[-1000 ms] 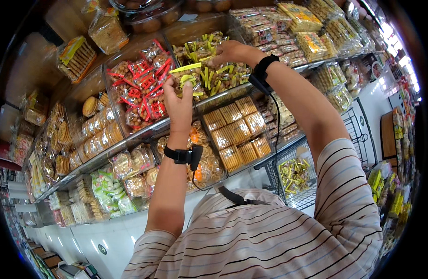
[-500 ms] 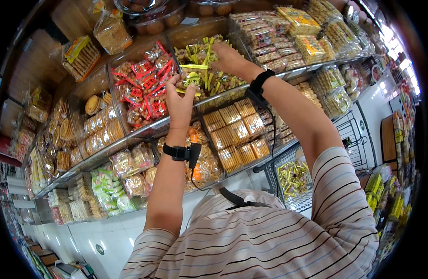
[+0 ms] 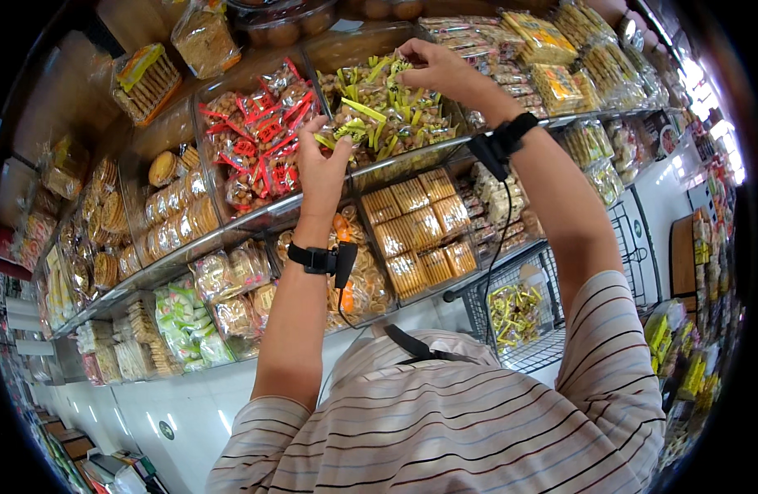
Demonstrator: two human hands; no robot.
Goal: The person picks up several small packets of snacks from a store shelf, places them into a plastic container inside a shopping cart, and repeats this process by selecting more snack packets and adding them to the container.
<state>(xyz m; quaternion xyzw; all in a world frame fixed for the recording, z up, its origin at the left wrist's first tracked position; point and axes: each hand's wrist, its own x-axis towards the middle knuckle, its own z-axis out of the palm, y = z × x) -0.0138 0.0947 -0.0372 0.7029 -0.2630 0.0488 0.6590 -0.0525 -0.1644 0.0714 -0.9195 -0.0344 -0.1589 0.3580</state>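
Small clear snack packets with yellow strips [image 3: 395, 123] fill an acrylic bin on the upper shelf. At the bin's left front edge is my left hand [image 3: 319, 177], its thumb and fingers curved around one yellow-marked packet [image 3: 350, 132]. Farther back and to the right, my right hand [image 3: 436, 67] reaches over the same bin. Its fingers are bent and pinched at another yellow-marked packet [image 3: 393, 72], partly covered by the fingertips. Black straps with cables circle both wrists.
Red-marked packets [image 3: 263, 136] fill the neighbouring bin on the left. Wrapped biscuits [image 3: 416, 222] lie in the lower row behind a metal shelf edge. A shopping cart [image 3: 535, 346] beside me on the right holds a bag of yellow-marked packets [image 3: 515, 313]. Stacked bars [image 3: 552, 86] stand right of my hand.
My right hand has moved up and to the right over the yellow-marked packets, its fingers now more bent. My left hand has stayed almost in place with its packet.
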